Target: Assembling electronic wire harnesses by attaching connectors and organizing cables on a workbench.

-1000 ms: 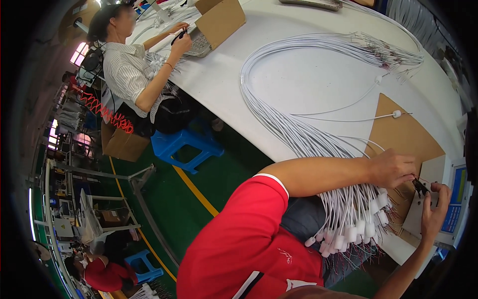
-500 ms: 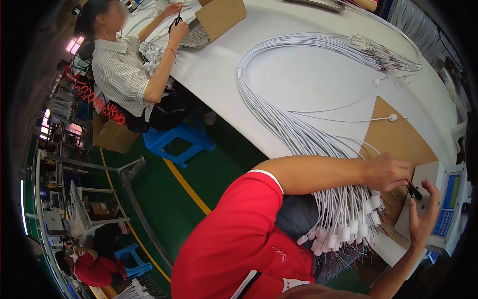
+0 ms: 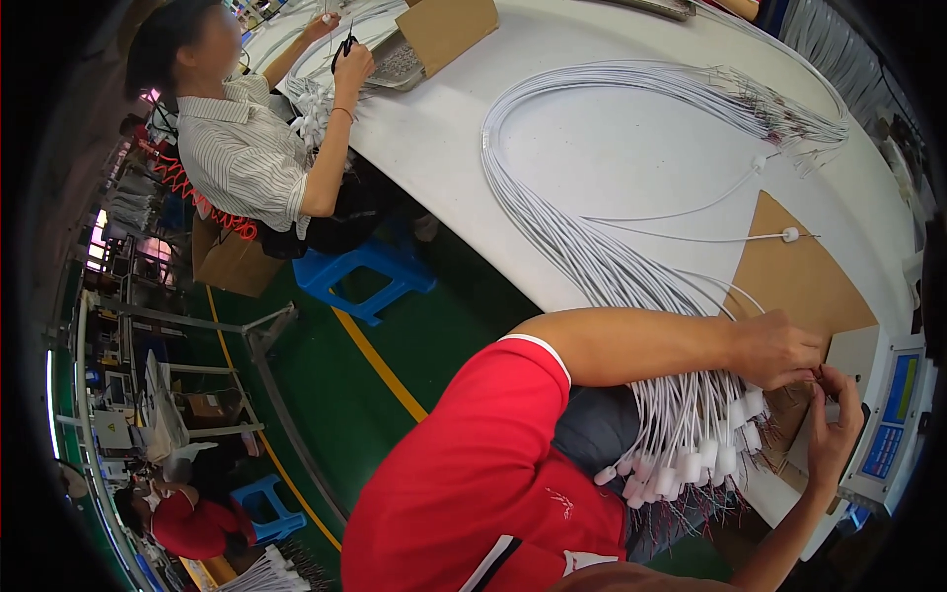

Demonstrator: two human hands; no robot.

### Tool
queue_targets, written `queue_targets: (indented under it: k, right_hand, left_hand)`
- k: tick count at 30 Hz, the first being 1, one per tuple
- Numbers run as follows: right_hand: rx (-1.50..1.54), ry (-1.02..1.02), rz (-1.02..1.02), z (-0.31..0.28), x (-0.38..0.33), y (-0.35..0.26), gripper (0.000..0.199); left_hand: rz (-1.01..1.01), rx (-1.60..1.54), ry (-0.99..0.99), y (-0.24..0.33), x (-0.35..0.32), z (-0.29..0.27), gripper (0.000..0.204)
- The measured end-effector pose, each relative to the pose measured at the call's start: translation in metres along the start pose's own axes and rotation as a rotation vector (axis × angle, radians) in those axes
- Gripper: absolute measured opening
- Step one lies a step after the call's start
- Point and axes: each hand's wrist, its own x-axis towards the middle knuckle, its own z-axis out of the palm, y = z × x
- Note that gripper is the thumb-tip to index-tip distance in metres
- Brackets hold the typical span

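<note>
My left hand (image 3: 774,351) reaches in from the left, its fingers pinched round a white cable's end, mostly hidden by the fingers. Thin dark wires show at its fingertips. Against them my right hand (image 3: 837,419) closes thumb and forefinger. A slim black tool (image 3: 854,456) shows along the outer side of the right hand; its kind is hidden. Below my left forearm hangs a thick bundle of white cables (image 3: 681,400), with white plastic plugs (image 3: 691,466) and thin coloured wire ends over my lap.
The bundle loops across the white table (image 3: 612,138). Brown cardboard (image 3: 794,261) lies under one loose cable with a white plug (image 3: 790,235). A device with a blue panel (image 3: 885,434) stands at right. A co-worker (image 3: 247,148) sits far left with scissors, near a blue stool (image 3: 365,276).
My right hand's fingers have closed in to meet my left fingertips. The black tool, earlier between the hands, now shows at the right hand's outer side. The view has shifted slightly.
</note>
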Motion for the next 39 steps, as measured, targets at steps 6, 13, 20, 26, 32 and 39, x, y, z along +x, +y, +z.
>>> queue_targets:
  k: [6,13,20,26,32,39]
  right_hand:
    - [-0.072,-0.018,-0.048,-0.004,0.002,0.006,0.016]
    - [-0.114,-0.032,-0.041,-0.002,0.001,0.006,0.012]
    - [-0.123,-0.017,-0.041,-0.002,0.002,0.006,0.009]
    - [-0.144,-0.015,-0.023,-0.006,0.002,0.006,0.010]
    - [-0.140,-0.015,0.005,-0.012,-0.001,0.016,0.011]
    - [-0.214,-0.012,-0.013,-0.026,-0.002,0.029,0.014]
  left_hand:
    - [-0.020,0.004,-0.026,-0.001,-0.001,0.000,0.017]
    - [-0.004,0.006,-0.001,-0.004,-0.001,0.004,0.018]
    - [0.006,-0.006,0.022,-0.003,0.000,0.002,0.016]
    - [-0.003,-0.002,0.018,-0.002,0.000,0.001,0.014]
    - [0.001,-0.004,0.030,-0.003,0.001,0.001,0.014]
    - [0.010,-0.001,0.050,-0.004,0.002,0.000,0.014]
